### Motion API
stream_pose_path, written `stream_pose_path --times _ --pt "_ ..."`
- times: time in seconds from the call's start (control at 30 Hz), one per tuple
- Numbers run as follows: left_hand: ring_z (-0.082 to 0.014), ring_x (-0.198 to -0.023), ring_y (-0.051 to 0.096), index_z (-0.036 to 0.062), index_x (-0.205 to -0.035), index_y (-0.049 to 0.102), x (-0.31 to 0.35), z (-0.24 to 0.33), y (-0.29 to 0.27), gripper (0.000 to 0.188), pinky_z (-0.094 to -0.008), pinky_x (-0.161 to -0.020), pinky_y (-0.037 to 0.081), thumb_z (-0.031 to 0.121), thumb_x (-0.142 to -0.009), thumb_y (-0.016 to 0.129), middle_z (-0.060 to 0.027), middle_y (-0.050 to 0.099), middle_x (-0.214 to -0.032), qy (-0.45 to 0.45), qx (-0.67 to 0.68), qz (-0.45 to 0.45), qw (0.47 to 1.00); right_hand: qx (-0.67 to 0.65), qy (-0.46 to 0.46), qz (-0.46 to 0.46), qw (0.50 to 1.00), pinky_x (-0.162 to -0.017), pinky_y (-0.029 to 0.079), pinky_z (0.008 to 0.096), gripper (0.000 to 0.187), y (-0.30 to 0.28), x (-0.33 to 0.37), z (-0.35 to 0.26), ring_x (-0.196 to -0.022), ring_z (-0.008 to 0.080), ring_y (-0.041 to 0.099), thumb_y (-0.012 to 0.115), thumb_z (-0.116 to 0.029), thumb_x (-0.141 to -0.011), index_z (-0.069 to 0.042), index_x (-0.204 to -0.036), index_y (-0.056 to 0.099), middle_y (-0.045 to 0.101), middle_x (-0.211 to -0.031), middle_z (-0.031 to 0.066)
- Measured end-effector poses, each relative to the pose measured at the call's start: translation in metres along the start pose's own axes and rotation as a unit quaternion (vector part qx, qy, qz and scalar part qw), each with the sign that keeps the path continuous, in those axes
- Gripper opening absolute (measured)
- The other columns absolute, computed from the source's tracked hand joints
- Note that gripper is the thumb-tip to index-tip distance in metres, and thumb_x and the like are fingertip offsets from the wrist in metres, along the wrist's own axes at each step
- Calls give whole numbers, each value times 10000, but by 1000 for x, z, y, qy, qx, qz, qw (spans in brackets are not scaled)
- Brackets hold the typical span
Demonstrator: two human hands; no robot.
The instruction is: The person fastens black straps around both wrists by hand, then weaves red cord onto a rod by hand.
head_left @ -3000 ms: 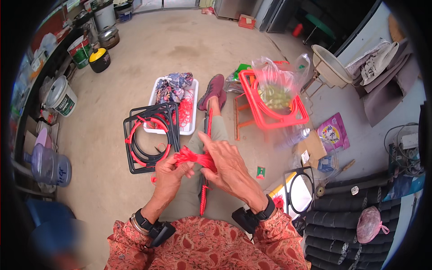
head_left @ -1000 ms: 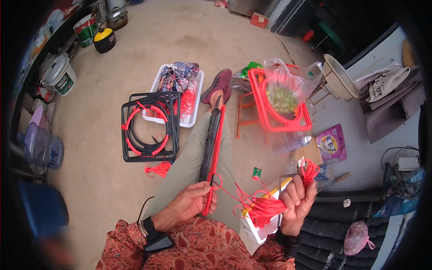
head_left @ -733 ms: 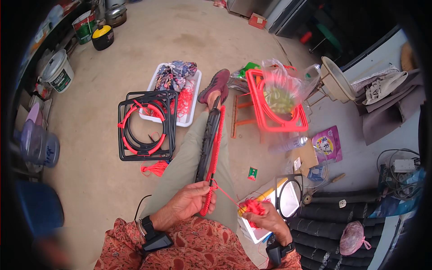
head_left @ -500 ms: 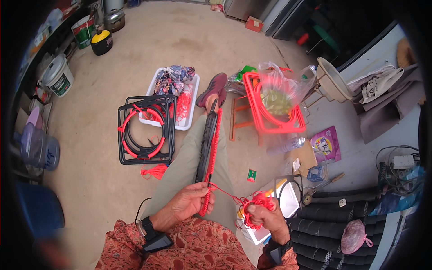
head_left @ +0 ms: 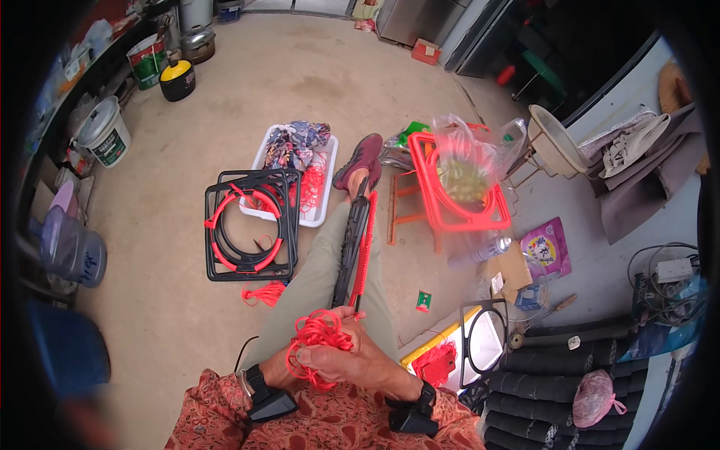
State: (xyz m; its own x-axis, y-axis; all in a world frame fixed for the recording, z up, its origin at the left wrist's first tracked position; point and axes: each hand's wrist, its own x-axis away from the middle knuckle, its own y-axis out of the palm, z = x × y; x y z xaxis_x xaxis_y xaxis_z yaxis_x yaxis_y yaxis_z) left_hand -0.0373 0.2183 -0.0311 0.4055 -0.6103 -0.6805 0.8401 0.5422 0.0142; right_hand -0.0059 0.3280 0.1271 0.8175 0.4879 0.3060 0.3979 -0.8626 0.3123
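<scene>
A black plastic frame (head_left: 349, 251) stands edge-on between my legs, with red cord (head_left: 366, 247) wound tightly along its right side. My right hand (head_left: 367, 364) is closed round a loose bundle of red cord (head_left: 322, 337), held over my lap at the frame's near end. Behind that bundle my left hand (head_left: 277, 365) is largely hidden. Its visible fingertips are closed at the near end of the frame.
Left of my legs, more black frames (head_left: 214, 247) with a red-wrapped ring lean on a white tray (head_left: 319, 210) of cloth and red cord. A red stool (head_left: 469, 223) holding a plastic bag stands to the right. Near my right side lies a white box (head_left: 480, 341).
My right hand has swung left with the cord bundle, from out at the right to in front of my left hand. The cord stretched between the hands no longer shows.
</scene>
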Motion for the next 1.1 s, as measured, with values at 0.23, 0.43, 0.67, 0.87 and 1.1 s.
stream_pose_path --times 0.23,0.43,0.67,0.87,1.1 --pt "-132 -830 538 56 -1015 644 -43 52 -6 256 -251 -741 468 87 -777 734 -39 557 -938 -311 33 320 894 130 -36 106 985 -632 442 231 196 -28 33 -45 -711 49 529 684 -181 -872 -28 -988 646 616 -814 -17" --pt "-111 -774 543 9 -895 648 -53 48 -14 108 -243 -697 442 92 -839 689 -30 589 -849 -268 -128 237 925 162 -116 274 941 -600 452 245 424 -50 35 -43 -687 71 542 683 -206 -876 2 -1209 523 587 -854 21" --pt "-112 -765 581 15 -847 639 -47 44 -26 181 -263 -763 457 182 -910 616 -57 666 -813 -370 148 350 848 -233 -209 298 901 -586 433 258 308 -131 66 -12 -585 118 443 552 -100 -928 -14 -1216 484 445 -695 6" --pt "-178 -802 600 28 -819 589 -40 42 -29 170 -297 -778 455 152 -932 563 -101 631 -823 -343 224 394 823 -511 -334 390 689 -571 437 280 102 -264 99 50 -510 107 407 515 -37 -921 5 -1013 532 431 -659 -10" --pt "-194 -828 589 33 -808 550 -38 45 -38 199 -323 -769 454 182 -939 549 -106 610 -822 -366 239 402 804 -271 -236 528 769 -538 474 301 169 -233 98 65 -528 116 486 525 -194 -962 -74 -845 508 493 -643 7"
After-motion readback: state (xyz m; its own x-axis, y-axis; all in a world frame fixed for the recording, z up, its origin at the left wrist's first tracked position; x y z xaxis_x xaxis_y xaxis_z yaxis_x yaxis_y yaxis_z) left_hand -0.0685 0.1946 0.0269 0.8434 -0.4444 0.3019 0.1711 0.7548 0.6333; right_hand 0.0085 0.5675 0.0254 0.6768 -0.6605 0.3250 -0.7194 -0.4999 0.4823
